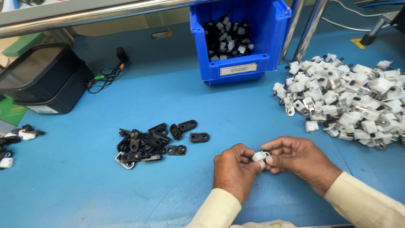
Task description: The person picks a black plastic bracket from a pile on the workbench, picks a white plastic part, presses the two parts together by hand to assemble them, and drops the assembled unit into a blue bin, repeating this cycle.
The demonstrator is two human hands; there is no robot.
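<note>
Pinching small white clip (pixel 259 156) between left hand (pixel 233 170) and right hand (pixel 297 158).

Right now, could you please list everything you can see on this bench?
small clip: one, white with a dark part, pinched between both hands
flat brackets: a loose pile, black, middle of the table
clips: a large heap, white with metal parts, right side
bin: one, blue, at the back, holding black and white parts
box: one, black, back left
cable: one, black, beside the box
few parts: black and white, far left edge
table: one, blue top
left hand: fingers on the small clip
right hand: fingers on the small clip
</note>
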